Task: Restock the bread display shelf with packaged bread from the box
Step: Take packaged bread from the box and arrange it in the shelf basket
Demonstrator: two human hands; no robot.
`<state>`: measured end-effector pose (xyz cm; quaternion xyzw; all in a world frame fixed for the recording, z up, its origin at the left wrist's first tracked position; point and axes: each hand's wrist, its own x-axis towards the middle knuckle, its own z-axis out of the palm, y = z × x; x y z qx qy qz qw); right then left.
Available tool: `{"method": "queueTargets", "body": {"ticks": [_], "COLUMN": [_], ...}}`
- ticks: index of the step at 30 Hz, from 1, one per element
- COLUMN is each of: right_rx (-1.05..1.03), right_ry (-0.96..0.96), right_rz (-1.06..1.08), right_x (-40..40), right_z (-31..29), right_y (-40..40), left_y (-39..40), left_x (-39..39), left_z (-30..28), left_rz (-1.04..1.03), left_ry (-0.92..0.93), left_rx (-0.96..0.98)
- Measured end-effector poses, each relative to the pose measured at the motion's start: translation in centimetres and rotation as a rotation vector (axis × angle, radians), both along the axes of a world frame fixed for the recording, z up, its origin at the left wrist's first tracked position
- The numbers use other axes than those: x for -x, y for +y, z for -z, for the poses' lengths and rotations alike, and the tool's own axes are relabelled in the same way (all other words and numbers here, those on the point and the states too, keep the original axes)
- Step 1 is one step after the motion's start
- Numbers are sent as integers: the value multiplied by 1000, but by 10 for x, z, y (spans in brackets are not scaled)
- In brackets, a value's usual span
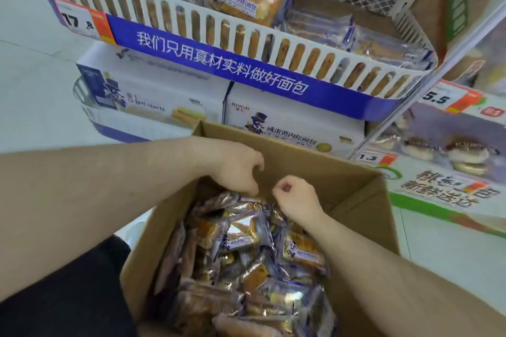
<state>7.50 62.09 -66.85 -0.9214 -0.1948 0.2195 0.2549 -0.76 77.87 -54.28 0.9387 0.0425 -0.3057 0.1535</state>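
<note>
Small clear-and-purple plastic-wrapped bread packets [243,238] are lying heaped inside the open brown cardboard box [364,194]. The left hand [235,169] is reaching in at the far end, its curled fingers touching a packet's top edge; a firm grip cannot be told. The right hand [294,194] is hovering beside it, fingers curled closed. Above, the white slatted display shelf [208,27] is holding more wrapped bread.

Price tags [82,20] "17.8", "5.5", "1.3"; shelf banner [219,63] "我们只用真材实料做好面包"
</note>
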Motion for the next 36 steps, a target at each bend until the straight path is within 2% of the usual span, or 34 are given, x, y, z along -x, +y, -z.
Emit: {"method": "queueTargets", "body": {"ticks": [4,8,11,15,18,22,25,28,31,34,36], "right_rx": [219,210,191,206,165,153,-18,-252,-398,-286,8], "right_ry": [291,497,592,607,585,494,623,840,980,1030,974], "right_rz": [40,255,332,333,278,189,160,144,146,31,-151], "right_x": [10,22,32,44,38,17,8,9,18,27,32], "right_z": [67,105,120,136,126,79,32,-5,-29,-37,-35], "right_y": [-8,1,14,24,16,-4,-22,-34,-44,-58,-65], "left_y": [11,18,24,27,25,16,10,11,17,23,26], "left_x": [-3,-7,-7,-5,-4,2,7,11,15,21,23], "left_z": [17,31,40,48,51,61,66,65,62,52,46], "left_rz": [9,10,2,-29,-11,-62,-100,-91,-179,-250,-214], "left_ry": [87,189,254,273,293,246,208,218,176,173,154], "left_rx": [18,64,83,94,104,111,96,85,276,431,403]}}
